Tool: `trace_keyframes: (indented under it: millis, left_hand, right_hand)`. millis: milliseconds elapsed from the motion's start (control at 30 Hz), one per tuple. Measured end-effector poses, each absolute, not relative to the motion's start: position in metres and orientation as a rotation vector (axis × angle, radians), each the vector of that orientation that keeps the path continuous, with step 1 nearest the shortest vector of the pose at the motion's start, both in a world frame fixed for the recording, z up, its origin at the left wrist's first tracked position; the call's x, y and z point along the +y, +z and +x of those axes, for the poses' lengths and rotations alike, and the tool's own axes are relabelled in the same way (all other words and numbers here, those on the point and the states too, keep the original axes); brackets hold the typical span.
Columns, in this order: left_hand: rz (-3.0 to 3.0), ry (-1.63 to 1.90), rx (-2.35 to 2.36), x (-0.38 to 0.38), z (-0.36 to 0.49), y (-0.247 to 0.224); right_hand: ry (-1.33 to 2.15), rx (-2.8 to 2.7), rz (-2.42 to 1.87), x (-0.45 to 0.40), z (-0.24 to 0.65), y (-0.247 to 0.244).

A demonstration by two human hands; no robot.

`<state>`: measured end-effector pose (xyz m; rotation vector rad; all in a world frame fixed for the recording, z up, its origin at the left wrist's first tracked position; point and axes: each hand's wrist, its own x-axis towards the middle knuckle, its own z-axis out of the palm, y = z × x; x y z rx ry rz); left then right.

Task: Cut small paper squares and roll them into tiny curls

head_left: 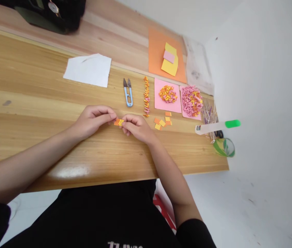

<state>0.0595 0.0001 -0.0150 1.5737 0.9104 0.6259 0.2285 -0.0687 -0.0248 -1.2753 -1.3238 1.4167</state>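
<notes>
My left hand [94, 121] pinches the left end of a small orange paper piece [117, 122] above the wooden table. At its right end, my right hand [138, 127] closes thumb and fingers on the same piece, where a yellow bit shows. Right of my hands lie several small orange and yellow paper pieces [162, 123]. Blue-handled thread snips [128, 93] rest beyond my hands, blades pointing away. Beside them runs a row of tiny rolled orange and pink paper bits [146, 98].
Two pink sheets [158, 105] carry heaps of rolled bits [191, 100]. Farther back are an orange sheet [156, 51] with paper scraps and a white sheet [87, 70]. A green-capped glue bottle [213, 128] and a glass [225, 147] stand near the right wall. A dark bag [55, 20] sits far left.
</notes>
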Motion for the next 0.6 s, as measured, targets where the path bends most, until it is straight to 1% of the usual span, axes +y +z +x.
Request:
trace_keyframes:
  millis: [200,600]
  left_hand:
    - [1.528,0.615,0.903,-0.0014,0.0593,-0.0171]
    - [1.617,0.607,0.889,-0.0019,0.0601,-0.0168]
  right_hand:
    - [1.417,-1.332,-1.285,-0.0691,0.2289,-0.0246]
    - [1.403,-1.343,-1.277,-0.0688,0.2284,-0.0256]
